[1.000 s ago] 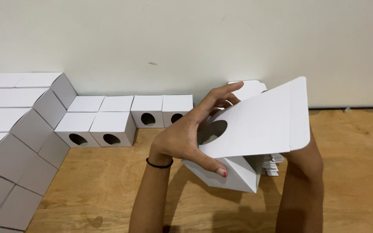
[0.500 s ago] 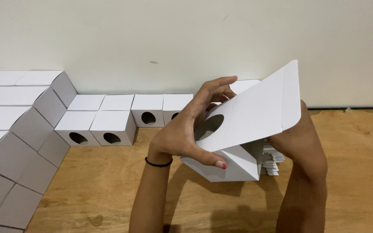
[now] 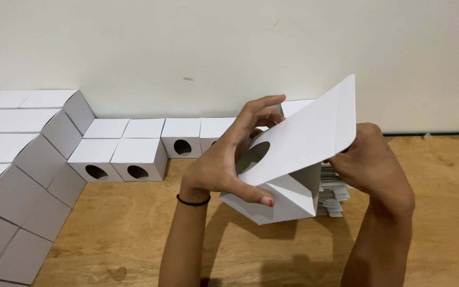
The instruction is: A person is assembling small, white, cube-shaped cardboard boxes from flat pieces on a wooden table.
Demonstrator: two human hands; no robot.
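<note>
folding a white box (image 3: pixel 288 175), held above the wooden floor (image 3: pixel 134 239).
left hand (image 3: pixel 229 165) grips its holed side, right hand (image 3: pixel 370 165) grasps the flap edge; flap stands raised, next likely needs tucking down.

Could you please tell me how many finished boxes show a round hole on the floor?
3 clearly: two side by side in the front row, one behind by the wall. A fourth may be hidden behind the left hand.

Boxes (image 3: pixel 118 159) left — flat stack (image 3: pixel 331 191) right.
</note>
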